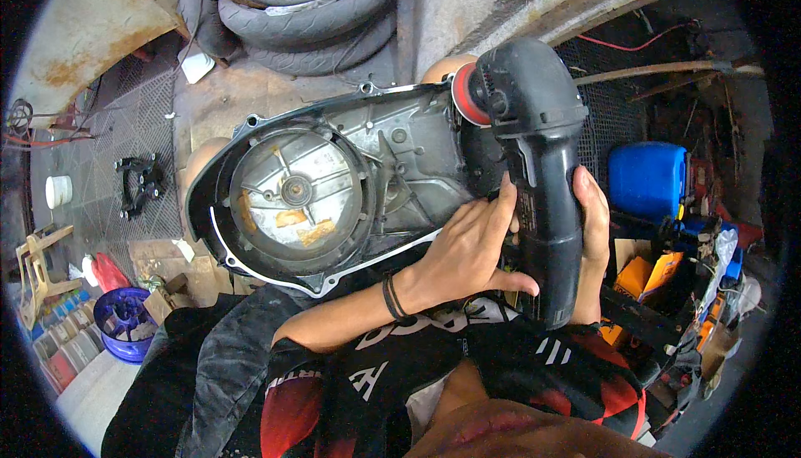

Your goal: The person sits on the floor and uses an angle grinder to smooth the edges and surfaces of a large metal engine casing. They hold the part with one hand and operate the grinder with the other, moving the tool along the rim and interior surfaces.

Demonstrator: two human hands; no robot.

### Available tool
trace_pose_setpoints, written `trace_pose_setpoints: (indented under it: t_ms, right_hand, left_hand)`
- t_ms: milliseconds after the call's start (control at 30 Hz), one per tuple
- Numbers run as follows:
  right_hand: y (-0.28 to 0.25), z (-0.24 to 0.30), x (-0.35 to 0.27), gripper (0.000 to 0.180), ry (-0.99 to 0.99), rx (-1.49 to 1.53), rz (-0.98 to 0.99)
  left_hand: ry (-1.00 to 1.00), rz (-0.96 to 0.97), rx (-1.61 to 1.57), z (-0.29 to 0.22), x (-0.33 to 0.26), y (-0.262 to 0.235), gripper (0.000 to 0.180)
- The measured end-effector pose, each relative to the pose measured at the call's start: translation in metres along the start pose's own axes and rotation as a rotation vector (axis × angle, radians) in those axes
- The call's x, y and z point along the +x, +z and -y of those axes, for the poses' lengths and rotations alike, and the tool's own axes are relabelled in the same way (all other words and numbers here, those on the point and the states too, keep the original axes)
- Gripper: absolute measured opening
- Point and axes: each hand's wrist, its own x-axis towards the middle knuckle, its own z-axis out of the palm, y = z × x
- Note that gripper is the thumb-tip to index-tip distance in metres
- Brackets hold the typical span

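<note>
A black handheld power polisher (541,183) with a red round pad (470,95) stands upright in front of me, body toward my chest. My right hand (592,212) is wrapped round the right side of its grip. From the left, my left hand (471,245) holds the same grip, its fingers and thumb against the side. An open metal engine cover (417,145) rests across my legs, hollow side up, with a round chamber at its left end and yellowish stains inside. The pad is at the cover's right end rim; whether they touch I cannot tell.
Stacked tyres (309,28) lie ahead. To the left are a black metal bracket (139,184), a white cup (58,192), a purple wheel hub (125,324) and a red bottle (108,270). A blue container (647,181) and an orange box (651,277) stand at the right.
</note>
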Motion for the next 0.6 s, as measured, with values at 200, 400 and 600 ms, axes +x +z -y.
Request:
trace_pose_setpoints:
  t_ms: [200,400,600]
  right_hand:
    - [-0.002,0.011,0.008,0.046,0.101,0.086,0.079]
    - [-0.001,0.003,0.004,0.048,-0.045,0.006,0.156]
    - [-0.004,0.003,0.009,0.049,0.022,0.004,0.202]
  left_hand:
    - [-0.02,-0.007,-0.011,0.001,0.0,0.002,0.116]
    - [0.01,0.004,0.023,0.002,-0.002,0.004,0.116]
    - [0.013,0.012,0.023,0.004,-0.009,0.004,0.126]
